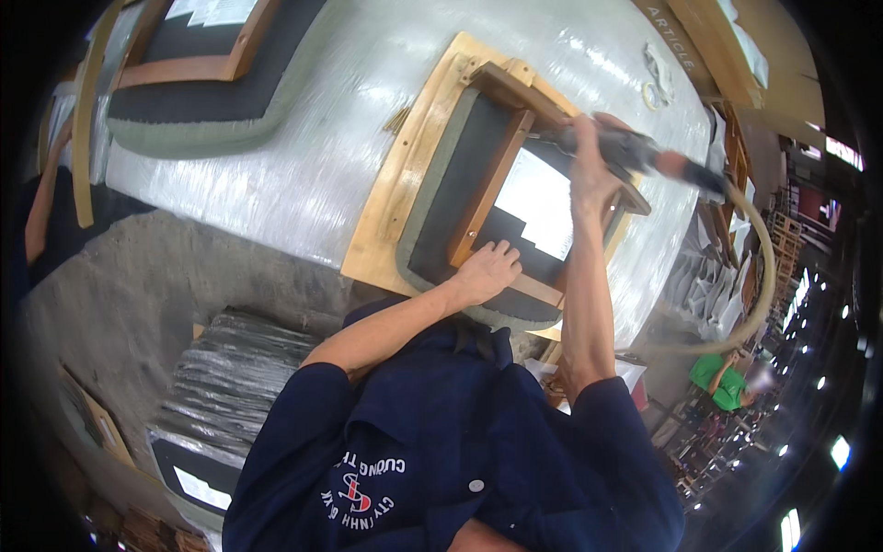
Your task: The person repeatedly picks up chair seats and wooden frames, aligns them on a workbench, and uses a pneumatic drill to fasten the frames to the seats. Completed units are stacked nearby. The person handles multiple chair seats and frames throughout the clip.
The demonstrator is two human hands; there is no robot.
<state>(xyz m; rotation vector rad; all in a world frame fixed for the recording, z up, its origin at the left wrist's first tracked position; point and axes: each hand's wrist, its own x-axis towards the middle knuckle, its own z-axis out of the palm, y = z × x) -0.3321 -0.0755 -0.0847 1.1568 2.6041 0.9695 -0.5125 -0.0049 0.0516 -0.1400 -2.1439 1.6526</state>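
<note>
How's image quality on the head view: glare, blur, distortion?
Head view: strong glare on the plastic-wrapped table; heavy fisheye bending and dark vignette at the rim; right hand and air tool slightly motion-soft; left hand on the seat frame sharp; background lights blown out.

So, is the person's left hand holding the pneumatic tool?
No, the left hand lies flat on the upturned seat; the right hand grips the pneumatic tool.

second seat frame (198,69) upper left, stack of wrapped panels (225,386) on floor, person in green shirt (722,382) far right
</note>
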